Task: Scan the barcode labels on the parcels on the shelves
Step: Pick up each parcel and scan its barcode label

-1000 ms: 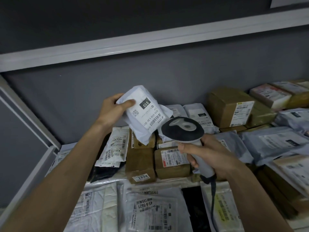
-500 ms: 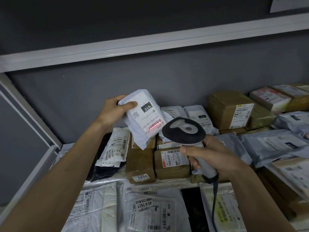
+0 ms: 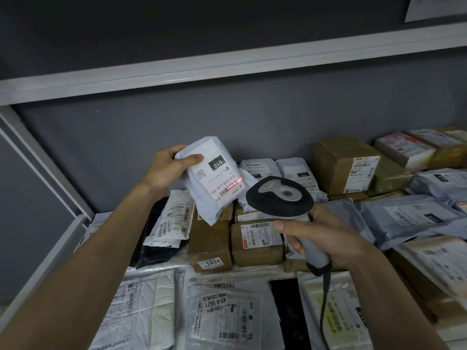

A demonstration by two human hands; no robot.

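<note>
The white parcel (image 3: 212,176) carries a label printed "010" in white on a black box, with "010-010-L30-551" beside a barcode and a small QR code; the print reads upside down from this view. A red scan line (image 3: 231,187) lies across the barcode. The left hand (image 3: 168,168) grips the parcel at its upper left corner, thumb across the front, holding it tilted in the air above the shelf's parcels. The right hand (image 3: 321,234) is clenched round the grey handle of the scanner (image 3: 280,198), whose dark head sits just right of and below the parcel's label, not touching it; its cable (image 3: 324,306) hangs down.

Under the held parcel stand two brown boxes: one (image 3: 209,245) tagged "1834", the other (image 3: 257,242) with a white label reading "L714 00 015". A bag (image 3: 177,218) to the left shows "3505". In front lies a flat white bag (image 3: 227,314) marked "45-6-5621". To the right are a larger brown box (image 3: 343,164) and a grey bag (image 3: 409,215) marked "010". A white shelf rail (image 3: 227,64) runs overhead.
</note>
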